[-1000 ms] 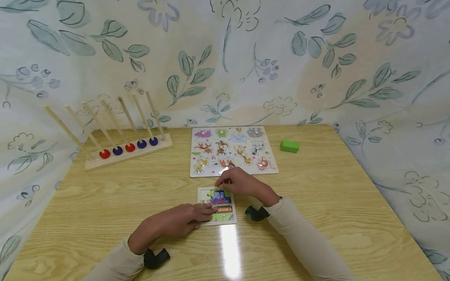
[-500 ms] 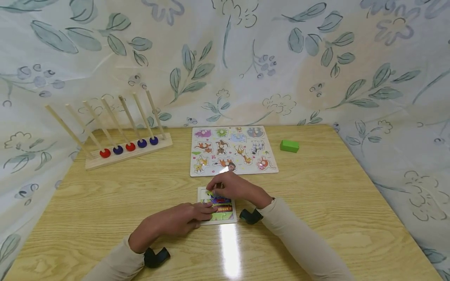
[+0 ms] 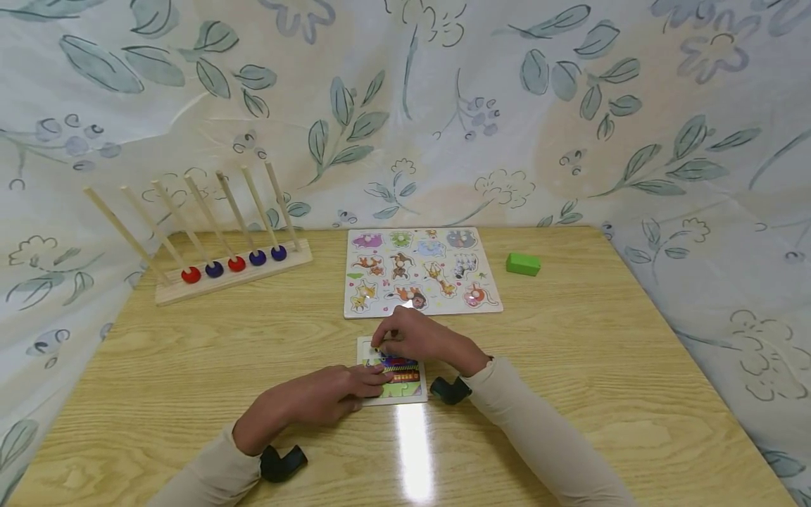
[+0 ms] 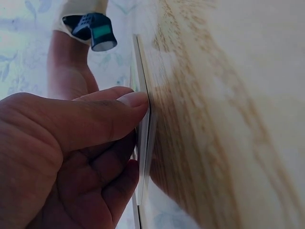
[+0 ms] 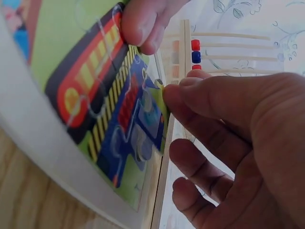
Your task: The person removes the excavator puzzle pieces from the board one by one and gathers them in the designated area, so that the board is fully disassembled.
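A small square jigsaw puzzle [image 3: 405,389] with a blue-and-red vehicle picture lies in a pale frame on the table. My left hand [image 3: 319,396] rests its fingers on the puzzle's left side; in the left wrist view the thumb [image 4: 131,106] is right at the frame's edge. Over the puzzle's upper part, my right hand [image 3: 418,336] pinches a jigsaw piece [image 5: 153,117] between thumb and index finger. That piece tilts up at the puzzle's edge, in the right wrist view. The other fingers of this hand are bent and free. Part of the picture is hidden under both hands.
Behind the puzzle lies a knobbed animal puzzle board [image 3: 386,278]. A green block [image 3: 523,265] sits to its right. At the back left stands a wooden peg rack [image 3: 234,274] with red and blue beads. A patterned cloth [image 3: 443,141] hangs behind the table [image 3: 570,394].
My right hand has moved left and slightly nearer, from the puzzle's top edge to over its upper part. The left hand stays in place.
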`<state>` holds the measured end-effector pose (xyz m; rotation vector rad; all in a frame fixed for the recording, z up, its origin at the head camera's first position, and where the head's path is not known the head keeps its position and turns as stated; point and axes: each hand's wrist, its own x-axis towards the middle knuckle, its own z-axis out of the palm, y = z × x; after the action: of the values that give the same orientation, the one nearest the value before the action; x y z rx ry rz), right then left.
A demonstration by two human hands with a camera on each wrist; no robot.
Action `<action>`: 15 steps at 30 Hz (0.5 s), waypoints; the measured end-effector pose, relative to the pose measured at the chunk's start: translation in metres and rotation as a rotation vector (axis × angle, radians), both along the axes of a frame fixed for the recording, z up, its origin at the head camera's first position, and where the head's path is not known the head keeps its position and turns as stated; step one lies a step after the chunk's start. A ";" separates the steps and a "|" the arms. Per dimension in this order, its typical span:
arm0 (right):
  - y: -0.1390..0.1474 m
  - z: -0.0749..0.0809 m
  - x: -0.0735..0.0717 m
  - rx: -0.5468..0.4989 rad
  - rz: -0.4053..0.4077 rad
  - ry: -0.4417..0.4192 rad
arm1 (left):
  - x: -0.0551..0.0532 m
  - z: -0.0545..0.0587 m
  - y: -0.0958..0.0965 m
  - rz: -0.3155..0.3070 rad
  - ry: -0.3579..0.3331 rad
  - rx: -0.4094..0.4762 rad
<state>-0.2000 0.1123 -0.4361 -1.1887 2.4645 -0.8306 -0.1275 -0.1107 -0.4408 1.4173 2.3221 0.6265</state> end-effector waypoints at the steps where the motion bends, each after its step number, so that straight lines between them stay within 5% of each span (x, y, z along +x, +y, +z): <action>1: 0.000 0.000 0.000 0.003 0.000 0.012 | 0.000 0.000 0.000 0.000 0.001 0.001; 15: 0.001 0.002 0.004 -0.058 -0.013 0.038 | -0.001 0.000 0.000 0.004 -0.015 -0.001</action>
<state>-0.1963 0.1134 -0.4339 -1.2203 2.4972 -0.8968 -0.1283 -0.1104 -0.4406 1.4040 2.3138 0.6351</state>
